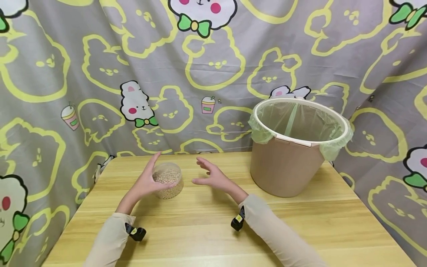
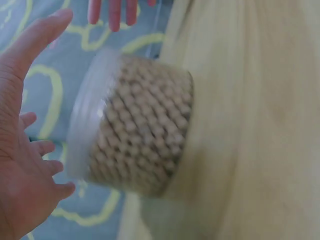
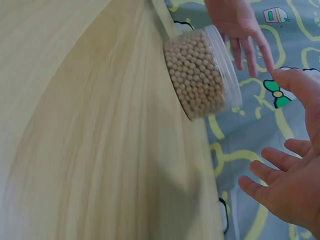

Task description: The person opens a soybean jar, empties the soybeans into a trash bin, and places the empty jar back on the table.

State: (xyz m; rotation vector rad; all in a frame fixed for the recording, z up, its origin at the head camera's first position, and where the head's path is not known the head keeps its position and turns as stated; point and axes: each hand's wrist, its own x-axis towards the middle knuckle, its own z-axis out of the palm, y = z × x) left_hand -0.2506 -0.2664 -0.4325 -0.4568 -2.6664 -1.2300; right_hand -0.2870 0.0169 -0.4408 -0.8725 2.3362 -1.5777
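A clear round plastic jar full of small beige balls stands upright on the wooden table, its pale translucent lid on top. My left hand is beside and partly in front of it, thumb and fingers spread wide. A gap shows between that hand and the jar in the left wrist view. To the jar's right, my right hand hovers with fingers apart and holds nothing. In the right wrist view the same jar lies between the two hands.
A beige trash bin lined with a thin green bag stands at the table's right back. Behind the wooden table hangs a grey curtain printed with cartoon animals.
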